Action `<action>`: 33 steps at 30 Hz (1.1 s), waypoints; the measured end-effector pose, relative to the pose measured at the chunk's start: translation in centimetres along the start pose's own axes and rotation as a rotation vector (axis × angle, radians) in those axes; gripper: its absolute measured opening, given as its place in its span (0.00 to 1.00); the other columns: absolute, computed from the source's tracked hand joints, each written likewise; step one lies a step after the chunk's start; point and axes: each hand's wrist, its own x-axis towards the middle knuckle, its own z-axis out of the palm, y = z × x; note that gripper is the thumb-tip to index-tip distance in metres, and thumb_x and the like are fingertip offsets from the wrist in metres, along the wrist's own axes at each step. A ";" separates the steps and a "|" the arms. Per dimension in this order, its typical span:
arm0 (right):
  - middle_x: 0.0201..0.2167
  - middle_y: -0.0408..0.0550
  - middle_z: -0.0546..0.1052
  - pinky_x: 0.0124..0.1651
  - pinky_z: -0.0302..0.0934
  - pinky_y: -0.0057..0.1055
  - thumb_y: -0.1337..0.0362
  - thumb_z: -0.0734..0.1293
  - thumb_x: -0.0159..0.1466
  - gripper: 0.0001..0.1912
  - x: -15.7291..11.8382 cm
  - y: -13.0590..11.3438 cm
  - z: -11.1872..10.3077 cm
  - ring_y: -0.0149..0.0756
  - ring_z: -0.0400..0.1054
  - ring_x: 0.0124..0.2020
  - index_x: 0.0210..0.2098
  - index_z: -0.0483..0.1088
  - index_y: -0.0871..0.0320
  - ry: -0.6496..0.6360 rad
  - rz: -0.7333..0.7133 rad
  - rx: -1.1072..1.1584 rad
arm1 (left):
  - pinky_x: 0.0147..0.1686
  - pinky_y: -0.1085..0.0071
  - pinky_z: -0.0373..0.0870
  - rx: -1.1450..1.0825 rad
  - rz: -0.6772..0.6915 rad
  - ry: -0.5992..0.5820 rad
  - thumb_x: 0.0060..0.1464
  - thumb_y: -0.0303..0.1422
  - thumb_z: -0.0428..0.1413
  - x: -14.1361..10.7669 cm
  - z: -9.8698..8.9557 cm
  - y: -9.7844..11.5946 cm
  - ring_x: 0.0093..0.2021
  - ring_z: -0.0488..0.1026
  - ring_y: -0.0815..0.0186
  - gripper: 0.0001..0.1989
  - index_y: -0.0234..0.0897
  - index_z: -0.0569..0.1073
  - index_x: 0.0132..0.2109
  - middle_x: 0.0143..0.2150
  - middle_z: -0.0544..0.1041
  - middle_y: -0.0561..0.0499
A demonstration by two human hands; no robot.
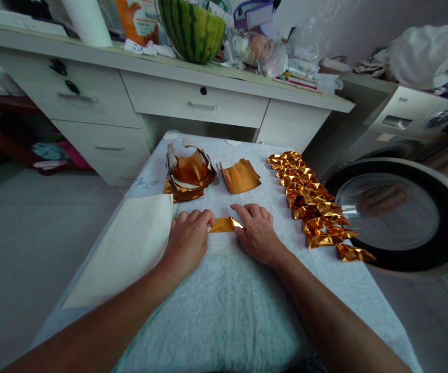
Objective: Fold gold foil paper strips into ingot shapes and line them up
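Note:
A narrow folded strip of gold foil paper lies on the cloth-covered table between my hands. My left hand has its fingers curled closed on the strip's left end. At the right end, the thumb of my right hand presses the foil near a bent corner, and its index finger is lifted off. Behind the strip are a small stack of gold foil sheets and a larger curled pile of foil sheets with pale backs. Rows of folded gold foil ingots stand to the right of my right hand.
A large pale paper sheet lies beside my left forearm. An open washing machine door reaches close to the table's right edge. Behind the table, a white desk carries a cut watermelon, bags and a paper roll.

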 end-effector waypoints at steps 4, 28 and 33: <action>0.53 0.54 0.67 0.54 0.53 0.44 0.65 0.62 0.64 0.24 0.0 0.1 -0.1 0.47 0.58 0.52 0.60 0.61 0.55 0.012 -0.005 0.048 | 0.38 0.62 0.56 0.047 0.021 0.012 0.61 0.26 0.46 -0.2 0.1 0.1 0.41 0.64 0.56 0.11 0.43 0.71 0.42 0.39 0.73 0.49; 0.34 0.46 0.72 0.43 0.58 0.32 0.69 0.62 0.63 0.04 0.2 -0.1 -0.8 0.35 0.65 0.37 0.36 0.69 0.58 0.048 -0.192 0.260 | 0.44 0.62 0.65 -0.068 0.136 0.040 0.60 0.34 0.53 0.3 0.1 0.3 0.43 0.69 0.58 0.05 0.39 0.71 0.42 0.40 0.72 0.48; 0.34 0.46 0.71 0.40 0.60 0.30 0.69 0.62 0.63 0.04 0.1 -0.2 -0.9 0.34 0.65 0.36 0.36 0.69 0.58 0.060 -0.187 0.312 | 0.42 0.63 0.66 -0.148 0.123 0.035 0.60 0.34 0.52 0.4 0.0 0.3 0.42 0.70 0.60 0.05 0.40 0.70 0.40 0.39 0.72 0.50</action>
